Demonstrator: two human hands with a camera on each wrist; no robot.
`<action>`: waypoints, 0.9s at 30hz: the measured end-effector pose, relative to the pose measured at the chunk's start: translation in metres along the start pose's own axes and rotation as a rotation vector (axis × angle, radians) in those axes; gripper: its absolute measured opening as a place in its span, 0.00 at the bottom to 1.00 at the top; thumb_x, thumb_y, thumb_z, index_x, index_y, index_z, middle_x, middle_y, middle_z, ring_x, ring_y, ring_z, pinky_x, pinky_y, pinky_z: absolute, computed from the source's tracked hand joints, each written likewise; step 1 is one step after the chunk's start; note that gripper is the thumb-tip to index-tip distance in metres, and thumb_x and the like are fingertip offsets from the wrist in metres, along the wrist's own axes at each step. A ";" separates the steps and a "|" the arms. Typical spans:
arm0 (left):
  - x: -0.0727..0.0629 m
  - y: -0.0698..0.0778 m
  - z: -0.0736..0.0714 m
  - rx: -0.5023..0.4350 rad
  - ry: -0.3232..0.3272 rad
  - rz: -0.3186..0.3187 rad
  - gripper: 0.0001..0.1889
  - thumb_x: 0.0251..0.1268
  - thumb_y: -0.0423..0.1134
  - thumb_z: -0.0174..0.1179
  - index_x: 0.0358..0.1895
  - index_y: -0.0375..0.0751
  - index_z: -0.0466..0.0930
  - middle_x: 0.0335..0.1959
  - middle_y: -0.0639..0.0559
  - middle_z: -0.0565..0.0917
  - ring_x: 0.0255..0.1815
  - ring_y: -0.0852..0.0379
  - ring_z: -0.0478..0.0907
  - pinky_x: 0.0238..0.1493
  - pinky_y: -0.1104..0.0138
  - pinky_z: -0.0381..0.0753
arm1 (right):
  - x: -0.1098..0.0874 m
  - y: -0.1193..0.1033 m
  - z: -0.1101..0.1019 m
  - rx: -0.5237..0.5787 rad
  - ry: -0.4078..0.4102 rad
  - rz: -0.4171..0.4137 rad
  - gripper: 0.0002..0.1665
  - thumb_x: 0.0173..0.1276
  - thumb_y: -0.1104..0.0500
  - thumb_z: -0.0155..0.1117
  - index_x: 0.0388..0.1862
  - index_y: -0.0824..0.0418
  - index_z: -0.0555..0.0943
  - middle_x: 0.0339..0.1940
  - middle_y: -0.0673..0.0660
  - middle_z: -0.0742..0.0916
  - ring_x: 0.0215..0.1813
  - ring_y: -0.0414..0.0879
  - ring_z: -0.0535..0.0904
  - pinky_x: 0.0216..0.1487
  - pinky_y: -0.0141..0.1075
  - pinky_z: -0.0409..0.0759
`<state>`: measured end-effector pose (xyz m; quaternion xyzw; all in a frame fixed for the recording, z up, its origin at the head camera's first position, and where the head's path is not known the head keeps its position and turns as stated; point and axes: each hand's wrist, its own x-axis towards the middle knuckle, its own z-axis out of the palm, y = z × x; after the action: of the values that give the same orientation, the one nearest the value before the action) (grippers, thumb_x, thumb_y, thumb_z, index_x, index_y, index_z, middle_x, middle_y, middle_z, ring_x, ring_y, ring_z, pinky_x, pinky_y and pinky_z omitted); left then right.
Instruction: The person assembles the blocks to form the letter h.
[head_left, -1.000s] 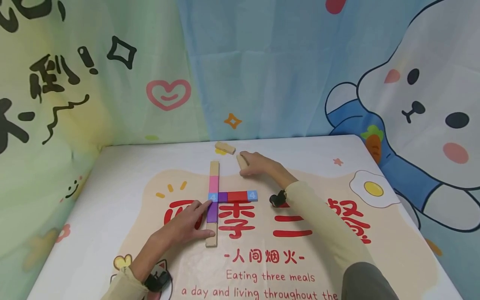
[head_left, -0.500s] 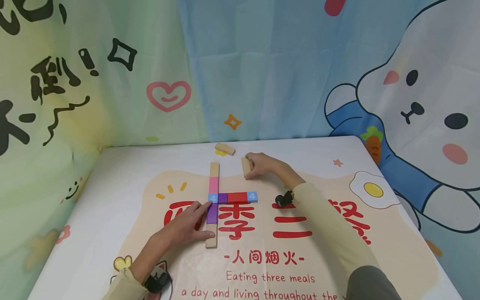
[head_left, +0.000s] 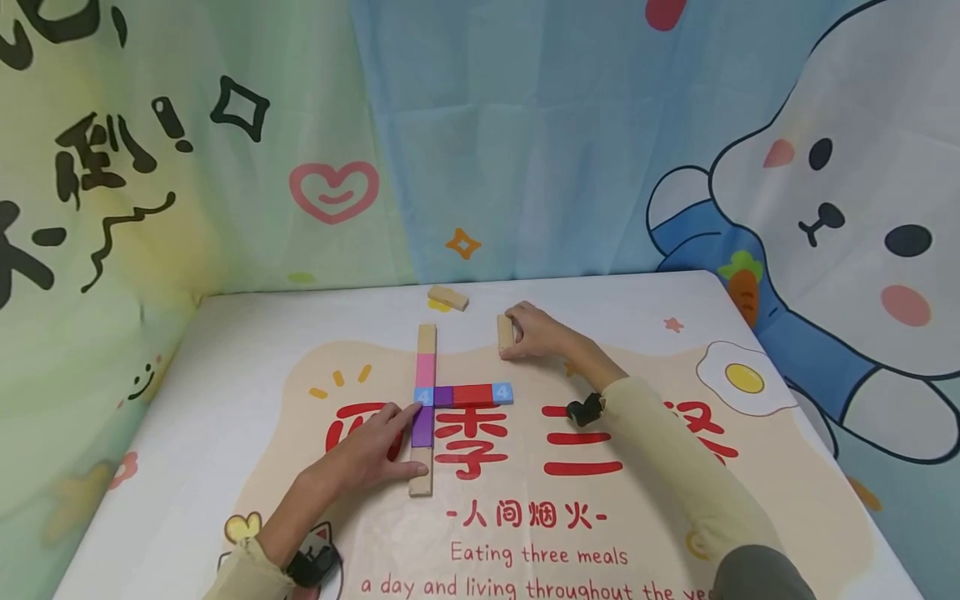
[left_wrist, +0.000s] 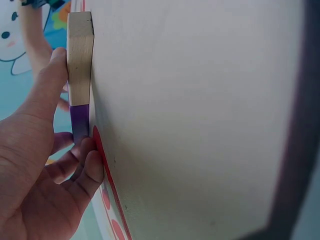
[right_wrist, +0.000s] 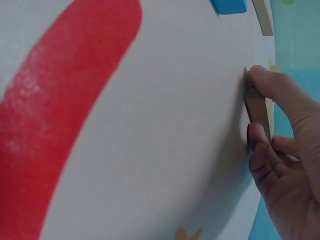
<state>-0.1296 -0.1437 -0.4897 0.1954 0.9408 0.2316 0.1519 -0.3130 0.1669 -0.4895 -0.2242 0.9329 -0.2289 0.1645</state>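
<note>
A column of blocks lies flat on the table: plain wooden block (head_left: 427, 337), pink block (head_left: 425, 371), blue block marked 4 (head_left: 423, 396), purple block (head_left: 422, 428) and nearest plain wooden block (head_left: 421, 483). Rightward from the blue one runs a row with a small purple block (head_left: 443, 397), a red block (head_left: 472, 396) and another blue 4 block (head_left: 502, 393). My left hand (head_left: 367, 450) rests along the column, index fingertip by the blue-purple joint, thumb touching the nearest wooden block. Beyond the row, my right hand (head_left: 546, 333) pinches a separate plain wooden block (head_left: 506, 337) between thumb and fingers.
Another plain wooden piece (head_left: 447, 297) lies near the table's back edge. A printed cloth (head_left: 540, 533) with red characters covers the table (head_left: 622, 304). Patterned curtains (head_left: 525, 150) hang behind it. Dark wrist cameras sit on both wrists.
My right hand has moved a little to the right with the wooden block, which has turned from slanted to nearly parallel with the column. The left hand stays in place.
</note>
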 end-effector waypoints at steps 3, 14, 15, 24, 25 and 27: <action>0.000 -0.001 0.001 -0.002 0.000 0.000 0.51 0.49 0.64 0.68 0.76 0.53 0.55 0.52 0.55 0.71 0.49 0.61 0.68 0.36 0.74 0.75 | 0.000 0.002 0.002 0.004 -0.002 -0.014 0.49 0.58 0.48 0.72 0.72 0.68 0.62 0.62 0.62 0.73 0.51 0.49 0.72 0.53 0.39 0.76; 0.001 -0.002 0.002 0.007 -0.001 0.009 0.51 0.49 0.64 0.68 0.76 0.53 0.55 0.52 0.54 0.71 0.49 0.61 0.68 0.37 0.74 0.76 | -0.031 0.007 0.012 0.020 0.024 -0.086 0.48 0.58 0.44 0.72 0.71 0.65 0.66 0.55 0.59 0.74 0.45 0.44 0.72 0.43 0.32 0.74; 0.000 -0.002 0.002 0.008 0.000 0.008 0.51 0.49 0.64 0.68 0.76 0.53 0.55 0.52 0.54 0.71 0.49 0.61 0.68 0.37 0.74 0.76 | -0.037 0.006 0.014 0.024 0.026 -0.095 0.48 0.58 0.44 0.72 0.71 0.65 0.66 0.54 0.58 0.74 0.45 0.44 0.72 0.42 0.32 0.74; 0.000 -0.001 0.000 0.007 -0.001 0.008 0.51 0.50 0.64 0.68 0.77 0.54 0.55 0.53 0.54 0.71 0.50 0.61 0.68 0.38 0.74 0.77 | -0.095 -0.004 0.030 0.011 0.016 -0.102 0.48 0.54 0.42 0.73 0.70 0.58 0.67 0.55 0.51 0.75 0.48 0.40 0.72 0.47 0.33 0.78; 0.000 -0.001 0.000 0.006 -0.002 0.010 0.51 0.50 0.64 0.68 0.77 0.53 0.54 0.53 0.54 0.71 0.50 0.61 0.68 0.38 0.74 0.77 | -0.100 -0.006 0.031 0.008 0.016 -0.103 0.48 0.54 0.41 0.73 0.70 0.57 0.68 0.56 0.51 0.75 0.50 0.41 0.72 0.49 0.34 0.79; 0.000 -0.001 -0.001 0.007 -0.002 0.013 0.51 0.50 0.64 0.68 0.77 0.53 0.54 0.53 0.54 0.71 0.50 0.60 0.68 0.39 0.74 0.77 | -0.107 -0.008 0.033 0.002 0.019 -0.095 0.47 0.54 0.41 0.73 0.70 0.55 0.68 0.59 0.50 0.75 0.53 0.41 0.72 0.55 0.38 0.79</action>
<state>-0.1299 -0.1446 -0.4893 0.2023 0.9402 0.2290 0.1505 -0.2066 0.2015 -0.4917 -0.2660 0.9225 -0.2394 0.1445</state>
